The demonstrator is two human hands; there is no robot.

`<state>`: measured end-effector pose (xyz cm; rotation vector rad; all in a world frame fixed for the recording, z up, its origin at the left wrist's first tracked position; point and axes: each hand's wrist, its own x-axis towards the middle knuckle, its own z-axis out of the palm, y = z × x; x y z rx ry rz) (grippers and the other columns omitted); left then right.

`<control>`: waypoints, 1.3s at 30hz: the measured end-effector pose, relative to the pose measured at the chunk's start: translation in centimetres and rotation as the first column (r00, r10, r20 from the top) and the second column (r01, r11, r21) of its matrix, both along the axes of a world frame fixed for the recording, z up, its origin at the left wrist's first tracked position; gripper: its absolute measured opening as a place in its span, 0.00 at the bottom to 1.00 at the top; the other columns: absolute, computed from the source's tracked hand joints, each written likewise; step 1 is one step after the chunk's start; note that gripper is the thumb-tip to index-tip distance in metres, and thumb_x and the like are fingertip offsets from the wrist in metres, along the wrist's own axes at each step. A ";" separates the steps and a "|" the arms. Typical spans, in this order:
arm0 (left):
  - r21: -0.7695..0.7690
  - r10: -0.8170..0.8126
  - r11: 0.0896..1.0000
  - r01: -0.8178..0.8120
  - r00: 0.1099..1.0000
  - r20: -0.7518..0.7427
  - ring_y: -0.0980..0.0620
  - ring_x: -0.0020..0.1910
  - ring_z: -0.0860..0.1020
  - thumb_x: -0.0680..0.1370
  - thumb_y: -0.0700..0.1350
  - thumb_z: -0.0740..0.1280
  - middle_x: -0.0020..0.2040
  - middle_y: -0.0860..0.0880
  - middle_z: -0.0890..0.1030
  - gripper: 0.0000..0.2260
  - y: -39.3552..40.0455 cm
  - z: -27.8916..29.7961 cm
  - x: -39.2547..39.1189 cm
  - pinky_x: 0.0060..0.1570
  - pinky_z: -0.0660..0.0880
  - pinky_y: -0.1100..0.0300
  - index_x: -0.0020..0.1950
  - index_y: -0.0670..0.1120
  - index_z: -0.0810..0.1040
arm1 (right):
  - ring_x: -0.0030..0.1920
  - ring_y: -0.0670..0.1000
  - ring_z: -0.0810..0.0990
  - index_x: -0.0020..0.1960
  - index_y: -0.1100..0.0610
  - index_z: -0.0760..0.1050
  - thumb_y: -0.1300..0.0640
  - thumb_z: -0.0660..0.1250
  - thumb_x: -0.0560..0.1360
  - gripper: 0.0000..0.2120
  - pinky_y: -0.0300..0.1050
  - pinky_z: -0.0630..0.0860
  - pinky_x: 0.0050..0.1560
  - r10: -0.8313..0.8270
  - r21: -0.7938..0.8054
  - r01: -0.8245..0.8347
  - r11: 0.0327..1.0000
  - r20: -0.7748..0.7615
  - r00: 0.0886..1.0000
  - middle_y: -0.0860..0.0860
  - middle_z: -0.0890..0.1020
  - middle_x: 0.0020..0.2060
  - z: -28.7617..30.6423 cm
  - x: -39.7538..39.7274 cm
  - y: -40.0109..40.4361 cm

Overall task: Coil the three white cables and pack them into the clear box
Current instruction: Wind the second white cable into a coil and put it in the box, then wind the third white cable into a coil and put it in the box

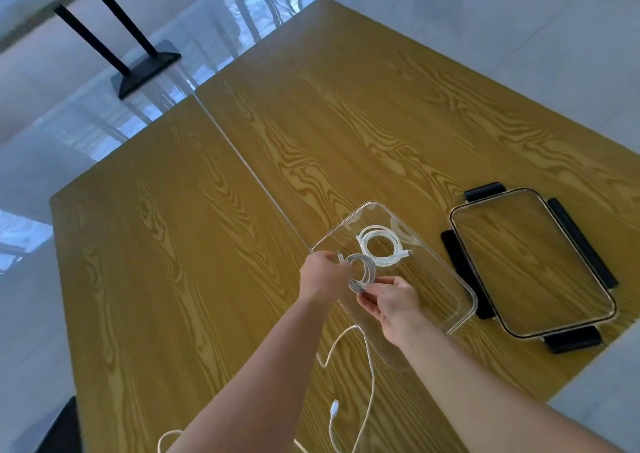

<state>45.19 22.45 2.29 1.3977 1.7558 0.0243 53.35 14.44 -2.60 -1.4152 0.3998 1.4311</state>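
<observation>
Nearest the viewer, a loose white cable (pixel 367 376) trails uncoiled across the wooden table (pixel 173 244), its plug end lying near the table's close edge, below and between the two forearms. Neither hand touches it.

Both forearms reach forward and converge over the near-left corner of the clear box (pixel 464 290). The left hand (pixel 323 274) comes in from the left, knuckles up, fingers closed on the far-left side of a grey-white cable coil (pixel 360 272). The right hand (pixel 394 305) comes in from the near right, thumb and fingertips pinched on the coil's near edge. The coil is held between them, seemingly above the box interior, its ring roughly flat; whether it touches the box floor cannot be told.

Just beyond the held coil, toward the box's far end, a finished white coil (pixel 381 246) lies flat inside the box; the two coils sit close together.

The likely next move is to set the held coil straight down, beside the first.

To the right of the box, apart from it, the lid (pixel 530 265) rests on the table, its dark latches spread outward.
</observation>
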 end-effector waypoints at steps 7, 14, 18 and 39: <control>-0.283 0.171 0.947 -0.150 0.984 0.051 0.46 0.43 0.80 0.76 0.44 0.63 0.43 0.44 0.80 0.09 2.0 -0.3 1.1 0.56 0.80 0.49 0.46 0.41 0.80 | 0.51 0.62 0.83 0.54 0.65 0.74 0.74 0.67 0.74 0.10 0.52 0.83 0.52 0.002 -0.041 -0.002 0.999 0.002 1.000 0.64 0.81 0.51 -0.4 -0.6 1.0; -0.390 0.166 0.913 -0.120 0.982 0.087 0.50 0.55 0.78 0.76 0.63 0.59 0.56 0.47 0.81 0.24 2.9 -0.2 2.3 0.64 0.75 0.46 0.60 0.47 0.77 | 0.48 0.58 0.84 0.52 0.64 0.74 0.72 0.69 0.74 0.10 0.44 0.83 0.44 0.036 -0.083 -0.029 0.996 0.086 0.996 0.61 0.81 0.49 -0.6 -1.0 1.4; -0.409 0.122 0.908 -0.089 0.991 0.055 0.40 0.70 0.71 0.80 0.64 0.55 0.72 0.42 0.73 0.30 3.3 0.4 3.1 0.69 0.69 0.43 0.74 0.46 0.67 | 0.44 0.54 0.82 0.49 0.63 0.76 0.72 0.68 0.75 0.06 0.48 0.83 0.52 0.084 -0.080 -0.076 0.994 0.112 0.990 0.61 0.82 0.49 -1.0 -1.0 1.3; -0.361 0.363 0.889 -0.282 0.915 0.178 0.46 0.53 0.80 0.81 0.59 0.60 0.55 0.43 0.80 0.22 3.0 2.6 0.1 0.58 0.78 0.51 0.56 0.39 0.76 | 0.63 0.56 0.78 0.69 0.64 0.71 0.55 0.62 0.81 0.20 0.54 0.73 0.68 0.170 0.087 -0.177 0.980 0.081 0.982 0.57 0.79 0.62 0.5 1.1 -0.1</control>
